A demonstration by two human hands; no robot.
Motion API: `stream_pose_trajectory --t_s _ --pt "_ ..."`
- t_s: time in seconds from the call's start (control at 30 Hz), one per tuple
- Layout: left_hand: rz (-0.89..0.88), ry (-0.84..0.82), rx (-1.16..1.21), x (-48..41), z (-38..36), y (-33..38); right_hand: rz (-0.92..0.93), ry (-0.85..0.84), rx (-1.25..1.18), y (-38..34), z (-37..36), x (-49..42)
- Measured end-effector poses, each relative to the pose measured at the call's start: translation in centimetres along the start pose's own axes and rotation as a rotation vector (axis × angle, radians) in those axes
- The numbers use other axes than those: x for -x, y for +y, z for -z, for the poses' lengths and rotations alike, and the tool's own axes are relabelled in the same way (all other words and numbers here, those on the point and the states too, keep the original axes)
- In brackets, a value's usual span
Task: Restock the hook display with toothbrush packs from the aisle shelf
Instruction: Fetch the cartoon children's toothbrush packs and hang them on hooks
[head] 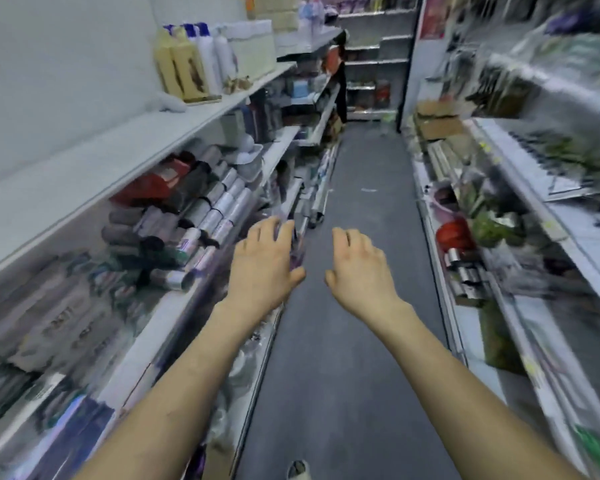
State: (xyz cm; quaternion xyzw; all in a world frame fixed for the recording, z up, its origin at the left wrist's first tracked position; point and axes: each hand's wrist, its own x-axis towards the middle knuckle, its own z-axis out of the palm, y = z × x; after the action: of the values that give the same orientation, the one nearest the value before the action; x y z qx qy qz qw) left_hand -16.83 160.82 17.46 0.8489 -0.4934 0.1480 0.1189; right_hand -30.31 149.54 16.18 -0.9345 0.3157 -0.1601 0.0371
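1. Head view, the task's thing: my left hand (264, 261) is out ahead over the left edge of the aisle. It grips a clear, purple-tinted toothbrush pack (298, 252), which shows between fingers and thumb. It is blurred, so calling it a toothbrush pack is my judgement.
2. My right hand (357, 268) hovers just beside it, fingers loosely spread, holding nothing.
3. Handling, as I judge it: a pack like this is light, with a thin stiff card and a slick plastic blister that dents if squeezed. I would pinch it by the flat card near the hang hole, leaving that hole free for the hook.
4. Edges: the left shelves (136, 143) jut close beside my left forearm, with stacked rolls (219, 206) near the rim that a swing could knock off. The right shelves (568, 216) also crowd in, with a red pot (454, 233) near their edge.
5. Open room: the grey floor (354, 209) runs bare down the middle to the far end. That strip is my only free lane.
6. Goods hang at upper right, but I cannot tell whether that is the hook display.
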Motion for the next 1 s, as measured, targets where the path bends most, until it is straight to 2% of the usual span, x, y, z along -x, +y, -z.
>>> stream_pose_trajectory --t_s 0.17,0.3,0.57,1.0 --pt "-0.153 -0.078 0.052 -12.8 -6.8 3.7 -0.234 -0.048 0.069 8.2 -1.8 -8.3" --pt "-0.297 -0.101 0.112 -22.0 -11.5 6.8 -0.367 0.015 0.14 13.9 -2.5 -14.1" --pt "-0.515 -0.153 0.186 -37.1 -20.4 14.1 -0.606 0.037 0.166 25.5 -5.5 -22.9" --pt "-0.596 -0.2 0.173 -63.0 -32.1 21.7 -0.733 0.011 0.15 44.7 -10.4 -43.5"
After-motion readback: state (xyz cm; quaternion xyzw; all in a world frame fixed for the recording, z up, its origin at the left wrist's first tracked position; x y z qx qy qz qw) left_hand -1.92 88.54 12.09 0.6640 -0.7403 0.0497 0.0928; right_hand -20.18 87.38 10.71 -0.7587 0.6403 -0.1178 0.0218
